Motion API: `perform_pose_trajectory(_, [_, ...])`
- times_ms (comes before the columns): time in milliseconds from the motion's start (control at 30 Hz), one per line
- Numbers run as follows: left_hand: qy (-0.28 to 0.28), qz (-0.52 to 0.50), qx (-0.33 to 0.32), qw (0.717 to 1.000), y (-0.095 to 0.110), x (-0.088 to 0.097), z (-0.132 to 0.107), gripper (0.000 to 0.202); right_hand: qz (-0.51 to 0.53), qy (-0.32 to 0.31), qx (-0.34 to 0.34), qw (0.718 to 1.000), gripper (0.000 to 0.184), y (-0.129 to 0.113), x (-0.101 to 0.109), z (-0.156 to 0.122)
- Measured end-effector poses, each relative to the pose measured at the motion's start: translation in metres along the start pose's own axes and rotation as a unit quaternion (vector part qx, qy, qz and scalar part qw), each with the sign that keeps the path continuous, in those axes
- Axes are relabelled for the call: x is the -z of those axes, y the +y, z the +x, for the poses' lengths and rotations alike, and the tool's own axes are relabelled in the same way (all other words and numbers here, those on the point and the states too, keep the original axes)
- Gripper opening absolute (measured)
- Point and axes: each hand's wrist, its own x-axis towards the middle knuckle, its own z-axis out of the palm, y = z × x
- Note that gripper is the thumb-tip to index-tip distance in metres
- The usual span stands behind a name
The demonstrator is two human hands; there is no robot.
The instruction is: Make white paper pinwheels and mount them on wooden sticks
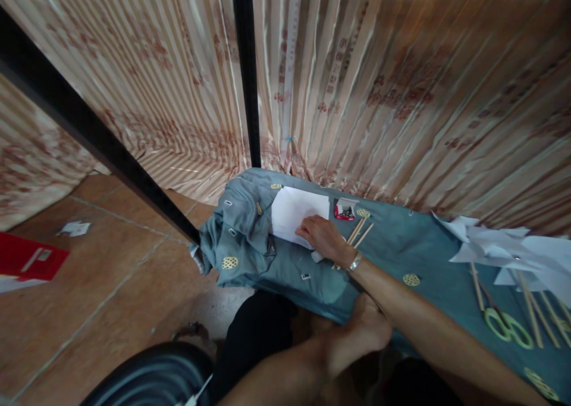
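Note:
A stack of white paper [301, 206] lies on the grey-green patterned cloth. My right hand [323, 237] rests over its near right edge, fingers curled in and closed on the paper. A silver bracelet circles that wrist. My left hand [368, 328] is bent against the underside of my right forearm; its fingers are hidden, so I cannot make out whether it holds anything. Just right of the paper sits a small red open box [345, 209] with small dark metal pieces in it. Several thin wooden sticks [357, 232] lie between the box and my right wrist.
At the right of the cloth [383, 275] lie several white paper pinwheels [508, 248] on sticks, with green-handled scissors [507, 328]. Black metal posts [247, 66] stand before a striped curtain. A red packet [31, 257] is at left, and a black round stool [156, 379] below.

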Motion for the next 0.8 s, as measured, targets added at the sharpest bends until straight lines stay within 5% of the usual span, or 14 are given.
perform_pose_trajectory(267, [0.01,0.079,-0.003,0.997,0.013,0.0,0.001,0.009,0.189,0.057,-0.035,0.98,0.052,0.025,-0.021,0.012])
perform_pose_trajectory(633, [0.025,0.064,0.015,0.998,0.015,-0.001,-0.003,0.008,0.133,0.091,-0.094,0.982,0.065,0.027,-0.034,0.01])
perform_pose_trajectory(800, [0.037,-0.018,0.02,0.999,0.014,-0.006,-0.002,0.013,0.097,0.048,-0.092,0.99,0.068,0.028,-0.033,0.009])
